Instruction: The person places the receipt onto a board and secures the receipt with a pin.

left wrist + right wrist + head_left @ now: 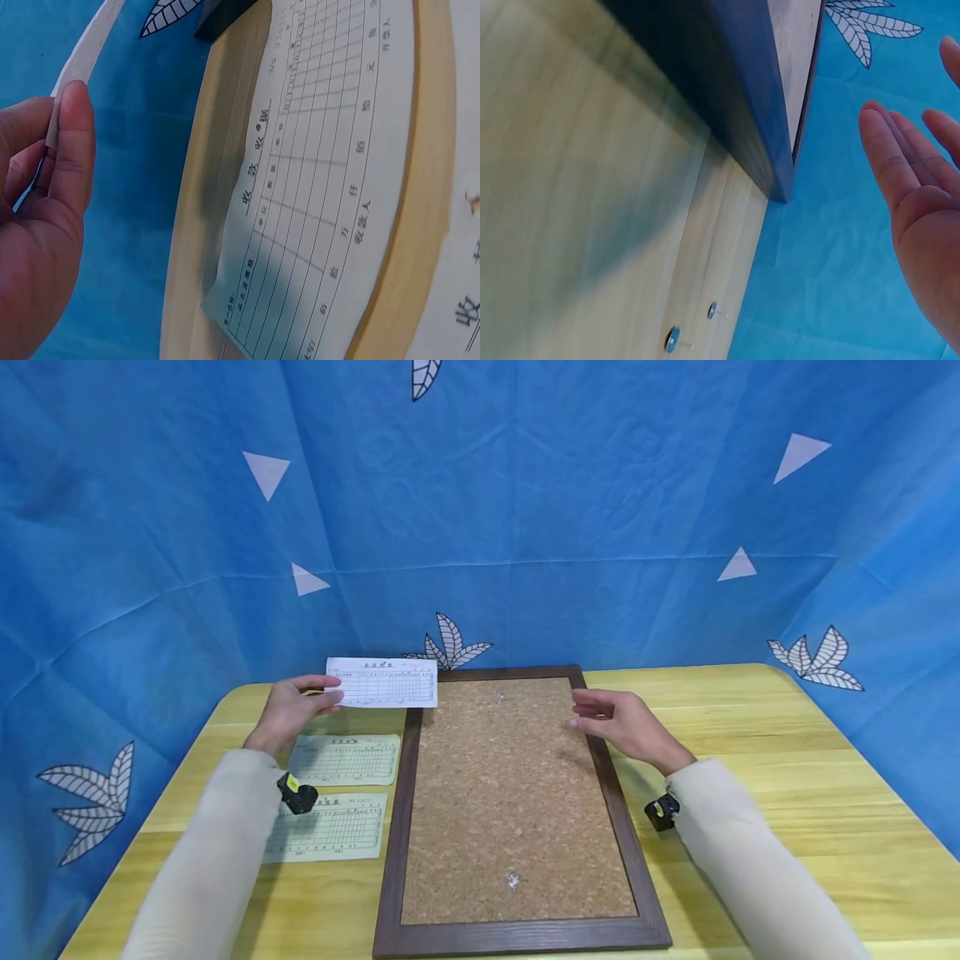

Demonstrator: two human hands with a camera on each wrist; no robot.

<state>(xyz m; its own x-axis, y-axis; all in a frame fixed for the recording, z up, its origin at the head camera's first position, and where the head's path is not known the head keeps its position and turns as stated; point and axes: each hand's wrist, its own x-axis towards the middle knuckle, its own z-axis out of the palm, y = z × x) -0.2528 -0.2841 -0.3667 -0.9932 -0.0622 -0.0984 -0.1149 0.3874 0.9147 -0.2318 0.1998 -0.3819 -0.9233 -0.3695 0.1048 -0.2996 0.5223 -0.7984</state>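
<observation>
White slip (pixel 386 683) is left of the picture's middle, pinched by the left hand (pixel 291 712). It hides the top left corner of the corkboard (pixel 517 793). Two green slips (pixel 347 760) lie below. Fingers out, the right hand (pixel 628 723) is near the board's right side. Two pins (pixel 673 340) sit low in the right wrist view.

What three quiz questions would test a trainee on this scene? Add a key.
1. Which hand pinches the white slip: A) left, B) right?
2. True or false: both greenish slips lie on the cork board.
3. How many thumbtacks show in the right wrist view?

Key:
1. A, the left hand.
2. False; they lie on the table, left of the board.
3. Two.
</observation>
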